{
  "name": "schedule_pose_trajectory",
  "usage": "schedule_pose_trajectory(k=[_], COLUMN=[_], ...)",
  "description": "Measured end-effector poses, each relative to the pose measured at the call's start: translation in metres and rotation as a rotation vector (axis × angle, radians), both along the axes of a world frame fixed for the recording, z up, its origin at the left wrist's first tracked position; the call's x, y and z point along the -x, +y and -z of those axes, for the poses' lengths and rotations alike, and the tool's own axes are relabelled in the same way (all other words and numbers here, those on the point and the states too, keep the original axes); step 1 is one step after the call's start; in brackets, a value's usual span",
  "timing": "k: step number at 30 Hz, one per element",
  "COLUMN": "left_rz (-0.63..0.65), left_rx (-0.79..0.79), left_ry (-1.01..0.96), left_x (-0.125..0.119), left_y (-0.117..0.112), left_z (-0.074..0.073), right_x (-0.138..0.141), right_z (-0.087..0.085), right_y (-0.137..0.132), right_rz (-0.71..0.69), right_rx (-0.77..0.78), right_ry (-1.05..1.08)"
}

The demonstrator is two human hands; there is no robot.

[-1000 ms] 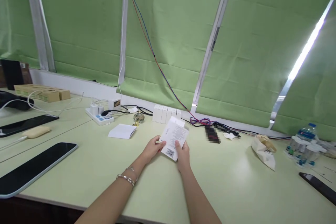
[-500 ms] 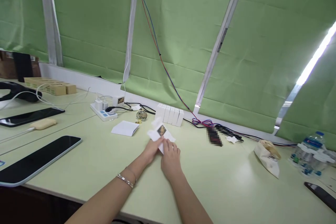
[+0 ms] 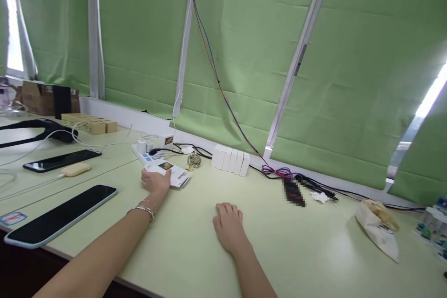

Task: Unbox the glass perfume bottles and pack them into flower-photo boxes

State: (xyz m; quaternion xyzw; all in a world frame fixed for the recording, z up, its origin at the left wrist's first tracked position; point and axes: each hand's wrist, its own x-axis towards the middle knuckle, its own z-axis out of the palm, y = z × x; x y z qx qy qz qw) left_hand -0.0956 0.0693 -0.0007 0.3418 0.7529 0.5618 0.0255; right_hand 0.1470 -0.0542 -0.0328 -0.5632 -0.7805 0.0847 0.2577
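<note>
My left hand point(image 3: 154, 180) reaches out to the left and grips a white flattened paper box point(image 3: 167, 169) with a small picture on it. The box lies on top of a white folded sheet point(image 3: 181, 178) on the pale green table point(image 3: 300, 242). A bracelet sits on my left wrist. My right hand point(image 3: 228, 223) rests palm down on the table near the middle, fingers loosely together, with nothing in it.
A row of small white boxes point(image 3: 231, 160) stands at the back edge by a power strip point(image 3: 144, 153) with chargers and cables. Two dark phones point(image 3: 61, 214) and a beige case lie at the left. A paper bag point(image 3: 379, 228) and bottles are at the right.
The white box was held by both hands at the table's middle; now my left hand has carried it left onto the folded sheet, and my right hand has let go and lies flat.
</note>
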Motion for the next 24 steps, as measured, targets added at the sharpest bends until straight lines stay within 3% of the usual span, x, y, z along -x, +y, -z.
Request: schedule_pose_trajectory(k=[2,4,6,9,12,17,20,24], left_rz=[-0.077,-0.074,0.021,0.272,0.454,0.533,0.558,0.519], left_rx=[0.008,-0.014,0.02,0.268,0.492,0.659,0.696,0.699], left_ry=[0.016,0.122,0.368,0.707,0.738,0.695,0.701,0.746], left_x=[-0.01,-0.018,-0.02,-0.015,-0.007,-0.003,-0.004,-0.012], left_y=[-0.001,-0.001,-0.001,0.002,0.008,0.01,0.008,0.02], left_z=[0.005,0.005,0.002,0.0,0.007,0.021,0.012,-0.024], right_x=[-0.001,-0.002,-0.002,-0.003,-0.003,-0.004,-0.003,0.001], right_z=[-0.001,-0.002,-0.003,-0.004,-0.004,-0.004,-0.004,-0.002], right_y=[-0.002,-0.002,-0.003,-0.002,-0.003,-0.004,-0.004,-0.004], right_rz=[-0.011,-0.015,-0.015,-0.017,-0.024,-0.021,-0.007,0.02], right_rx=[0.01,0.02,0.026,0.032,0.04,0.045,0.033,-0.003], right_ry=[0.003,0.009,0.01,0.008,0.012,0.003,-0.017,-0.091])
